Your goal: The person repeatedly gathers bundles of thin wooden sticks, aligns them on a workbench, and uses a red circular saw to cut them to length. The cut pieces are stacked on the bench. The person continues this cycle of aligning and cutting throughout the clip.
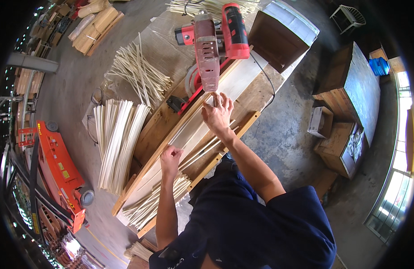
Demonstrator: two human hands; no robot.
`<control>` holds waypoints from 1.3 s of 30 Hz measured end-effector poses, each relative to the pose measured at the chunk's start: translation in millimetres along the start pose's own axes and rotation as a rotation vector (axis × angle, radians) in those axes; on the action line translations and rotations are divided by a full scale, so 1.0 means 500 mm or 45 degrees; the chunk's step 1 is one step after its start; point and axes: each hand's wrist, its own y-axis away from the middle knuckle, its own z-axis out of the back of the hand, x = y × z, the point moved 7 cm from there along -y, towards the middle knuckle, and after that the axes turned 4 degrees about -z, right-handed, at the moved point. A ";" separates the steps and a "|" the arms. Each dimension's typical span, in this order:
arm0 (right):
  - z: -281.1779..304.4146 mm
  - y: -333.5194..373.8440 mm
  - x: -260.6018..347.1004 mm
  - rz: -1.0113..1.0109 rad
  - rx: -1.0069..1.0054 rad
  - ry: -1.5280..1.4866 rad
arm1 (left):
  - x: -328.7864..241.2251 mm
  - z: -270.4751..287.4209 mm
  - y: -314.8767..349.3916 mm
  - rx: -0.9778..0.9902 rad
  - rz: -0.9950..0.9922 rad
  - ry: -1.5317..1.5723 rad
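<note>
A red and black power saw (210,58) stands over a long wooden work trough at the upper middle. My right hand (218,115) is just below the saw's housing, fingers spread and bent down at the wooden fence (166,145). Further down the trough, my left hand (170,158) has its fingers pinched on a thin wooden stick (188,142), which runs up along the pale bed toward my right hand. The stick's far end is hard to make out. Beside my left forearm lies a pile of thin sticks (153,207) in the trough's lower end.
Left of the trough are a thick stack of pale sticks (119,143) and a looser heap (139,74). An open box (278,38) stands at its far end. A black cable (270,80) hangs nearby. Wooden crates (350,98) stand right; an orange lift machine (61,168) is left.
</note>
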 end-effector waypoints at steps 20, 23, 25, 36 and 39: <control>-0.005 0.021 -0.009 0.091 -0.083 0.006 | -0.060 -0.057 -0.046 -0.280 0.007 0.106; -0.010 0.020 -0.009 0.088 -0.090 0.016 | -0.061 -0.056 -0.042 -0.272 0.031 0.099; -0.006 0.019 -0.011 0.082 -0.101 -0.012 | -0.059 -0.053 -0.041 -0.264 0.033 0.094; 0.004 0.013 -0.016 0.150 -0.155 -0.030 | -0.032 -0.053 -0.054 -0.395 0.092 0.138; 0.004 0.016 -0.017 0.159 -0.262 -0.040 | -0.034 -0.057 -0.054 -0.422 0.092 0.119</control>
